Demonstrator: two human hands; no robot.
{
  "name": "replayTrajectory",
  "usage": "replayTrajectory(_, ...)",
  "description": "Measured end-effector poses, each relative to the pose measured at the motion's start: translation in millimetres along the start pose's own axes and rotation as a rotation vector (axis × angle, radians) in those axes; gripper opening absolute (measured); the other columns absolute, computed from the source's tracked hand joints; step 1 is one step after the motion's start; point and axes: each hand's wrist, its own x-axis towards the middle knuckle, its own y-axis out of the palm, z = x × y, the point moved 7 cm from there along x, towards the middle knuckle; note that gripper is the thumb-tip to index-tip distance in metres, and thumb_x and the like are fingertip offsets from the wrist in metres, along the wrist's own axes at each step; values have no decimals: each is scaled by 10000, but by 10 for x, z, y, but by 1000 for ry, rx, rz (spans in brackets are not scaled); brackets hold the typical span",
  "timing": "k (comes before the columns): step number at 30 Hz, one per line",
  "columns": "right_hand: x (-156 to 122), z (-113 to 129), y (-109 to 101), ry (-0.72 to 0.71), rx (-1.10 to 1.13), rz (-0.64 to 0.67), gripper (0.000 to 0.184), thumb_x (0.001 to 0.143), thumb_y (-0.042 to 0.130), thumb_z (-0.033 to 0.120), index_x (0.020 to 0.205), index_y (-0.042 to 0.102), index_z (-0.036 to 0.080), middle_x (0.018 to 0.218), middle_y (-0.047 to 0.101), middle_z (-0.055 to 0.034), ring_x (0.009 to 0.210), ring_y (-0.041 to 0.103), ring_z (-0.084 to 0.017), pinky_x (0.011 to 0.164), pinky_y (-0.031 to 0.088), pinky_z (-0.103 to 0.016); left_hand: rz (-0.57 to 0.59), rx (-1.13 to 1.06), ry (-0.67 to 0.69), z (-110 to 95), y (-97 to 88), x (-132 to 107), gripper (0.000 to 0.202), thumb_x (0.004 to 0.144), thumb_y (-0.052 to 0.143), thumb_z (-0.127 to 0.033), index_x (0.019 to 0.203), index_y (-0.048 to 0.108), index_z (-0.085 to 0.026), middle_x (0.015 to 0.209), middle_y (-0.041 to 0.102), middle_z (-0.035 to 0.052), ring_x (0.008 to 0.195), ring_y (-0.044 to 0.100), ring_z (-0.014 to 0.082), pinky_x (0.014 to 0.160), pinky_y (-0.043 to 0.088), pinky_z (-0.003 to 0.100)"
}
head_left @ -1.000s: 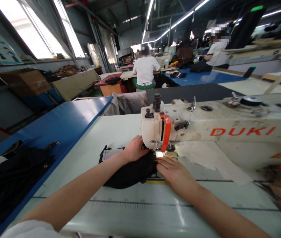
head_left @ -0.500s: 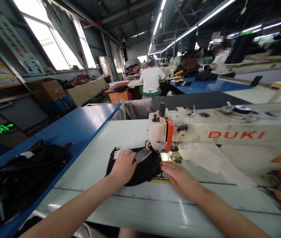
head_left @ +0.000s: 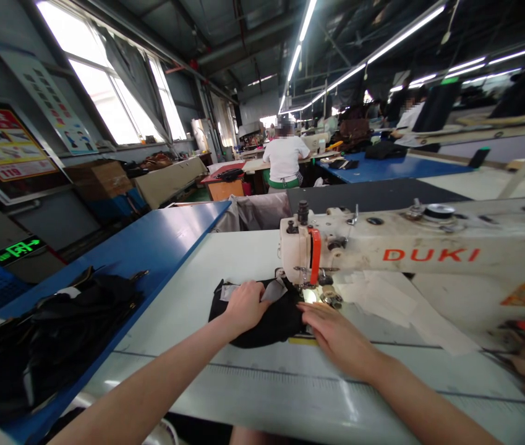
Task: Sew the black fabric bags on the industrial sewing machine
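A black fabric piece (head_left: pixel 266 324) with grey-white patches on its top lies on the pale sewing table, its right edge at the needle area of the sewing machine (head_left: pixel 306 250). Resting on it, my left hand (head_left: pixel 246 304) has its fingers curled over the cloth and the thumb against a grey patch (head_left: pixel 275 288). My right hand (head_left: pixel 331 327) lies low on the table with its fingers stretched out together, fingertips touching the cloth's right edge just in front of the lit presser foot. The fingertips' undersides are hidden.
White paper-like sheets (head_left: pixel 383 300) lie under the machine arm. To the left, a blue table (head_left: pixel 169 244) bears a heap of black cloth pieces (head_left: pixel 72 334). A person in a white top (head_left: pixel 285 157) sits ahead, back turned. A ruler scale (head_left: pixel 262 372) runs along the table front.
The whole view has shifted slightly. The black fabric and my left hand sit a little nearer the needle area, and my right hand stays almost in place.
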Motion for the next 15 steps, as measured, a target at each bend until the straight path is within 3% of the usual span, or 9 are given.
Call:
replayTrajectory(3,12,25,-12,-3,-11,16,331,792,378,-21,958,588,174,1232,590,-111,1182,502,-196,1029,372,-437,-27,-119,-41,57,-38,83,201,688,626,-237,584,460,-192,602,535,-21,662,557,185,658,425,288)
replayTrajectory(8,34,68,-19,-28,-10,35,377,777,373,-36,1005,585,177,1264,572,-104,1203,486,-188,1044,359,-427,-217,-361,-122,110,-107,258,179,827,434,-307,692,423,-191,619,515,-39,618,556,127,597,449,235)
replayTrajectory(12,42,72,-16,-26,-12,21,375,775,374,-32,1010,582,173,1255,577,-106,1198,490,-191,1034,375,-419,-318,-465,-139,38,90,314,149,865,371,-296,784,424,-183,703,571,-4,678,600,134,628,488,252)
replayTrajectory(15,37,65,-7,-11,-14,25,348,771,386,-29,980,586,165,1225,594,-110,1185,499,-192,1030,380,-402,-324,-481,-93,-63,263,292,78,840,461,-251,844,466,-174,786,628,27,758,625,147,687,499,267)
